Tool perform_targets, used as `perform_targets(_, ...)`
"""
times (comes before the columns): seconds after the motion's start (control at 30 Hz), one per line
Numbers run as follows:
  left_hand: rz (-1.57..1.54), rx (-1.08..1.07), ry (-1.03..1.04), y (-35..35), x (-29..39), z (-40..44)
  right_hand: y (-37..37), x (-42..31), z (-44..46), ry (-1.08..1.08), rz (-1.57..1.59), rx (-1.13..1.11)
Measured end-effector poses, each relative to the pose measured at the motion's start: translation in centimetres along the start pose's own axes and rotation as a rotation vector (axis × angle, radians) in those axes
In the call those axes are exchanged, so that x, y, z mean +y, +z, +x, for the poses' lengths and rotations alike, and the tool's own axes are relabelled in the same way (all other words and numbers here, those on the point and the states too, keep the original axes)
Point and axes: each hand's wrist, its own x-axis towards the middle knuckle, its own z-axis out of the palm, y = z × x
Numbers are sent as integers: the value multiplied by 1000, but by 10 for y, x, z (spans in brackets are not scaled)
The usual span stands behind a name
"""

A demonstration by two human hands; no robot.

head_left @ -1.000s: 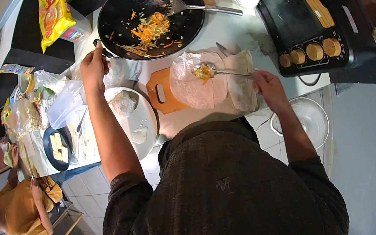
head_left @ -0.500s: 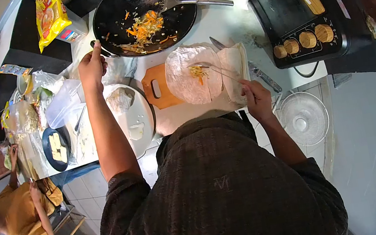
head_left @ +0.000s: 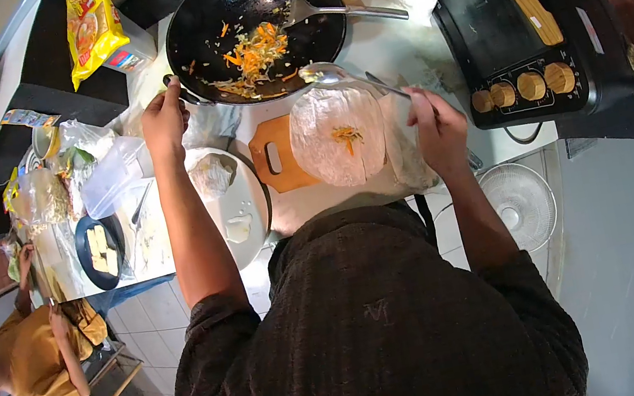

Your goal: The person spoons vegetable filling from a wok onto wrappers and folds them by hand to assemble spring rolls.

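Note:
My left hand (head_left: 167, 121) is closed at the handle of the black wok (head_left: 220, 21). Shredded orange and pale filling (head_left: 257, 53) lies in the wok, and a metal spatula (head_left: 344, 10) rests across its right side. My right hand (head_left: 438, 117) grips a metal spoon (head_left: 347, 75), whose bowl is at the wok's lower rim. Below it, a round white wrapper (head_left: 317, 147) lies on a wooden board (head_left: 266, 134) with a small heap of filling (head_left: 347, 137) on it. More wrappers (head_left: 408, 149) lie just to the right.
A white plate (head_left: 256, 246) with wrapper pieces stands left of the board. Farther left are a black plate (head_left: 113, 274) and plastic bags. A black griddle (head_left: 488, 18) occupies the right. Another person (head_left: 34, 363) works at the far left. A strainer (head_left: 524, 205) sits below right.
The spoon has moved up from the wrapper to the wok's rim with my right hand, leaving a heap of filling on the wrapper. My left hand stays at the wok handle.

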Motion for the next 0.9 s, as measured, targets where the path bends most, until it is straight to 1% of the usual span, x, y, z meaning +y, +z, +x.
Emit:
perform_targets(0.13, 29, -14, 22, -2, -13, 4, 38, -17, 39, -60, -28, -6)
perform_targets(0.2, -24, -29, 18, -1, -11, 1, 59, -21, 56, -84, -97, -39)
perform_targets(0.27, -96, -105, 17, -1, -6, -5, 79, -18, 69, -124, -142, -82)
perform_targets(0.33, -82, -75, -1, 1, -4, -10, 94, -21, 76, -168, -183, -128)
perform_targets(0.43, -1, -113, -14, -3, -1, -14, 108, -26, 81, -181, -256, -139)
perform_targets(0.53, -11, -133, -28, -2, 0, -19, 115, -33, 80, -160, -288, -166)
perform_targets(0.6, -36, -134, -40, -1, 0, -19, 116, -41, 78, -56, -258, -223)
perform_targets(0.73, -35, -151, -29, 0, 4, -26, 114, -45, 77, -54, -201, -216)
perform_targets(0.8, -21, -154, -20, 0, 5, -26, 109, -46, 80, 26, -174, -234)
perform_targets(0.83, -28, -158, -14, 0, 4, -26, 107, -47, 80, 25, -174, -236)
perform_targets(0.9, -36, -162, -9, 1, 3, -26, 105, -47, 78, 92, -172, -304)
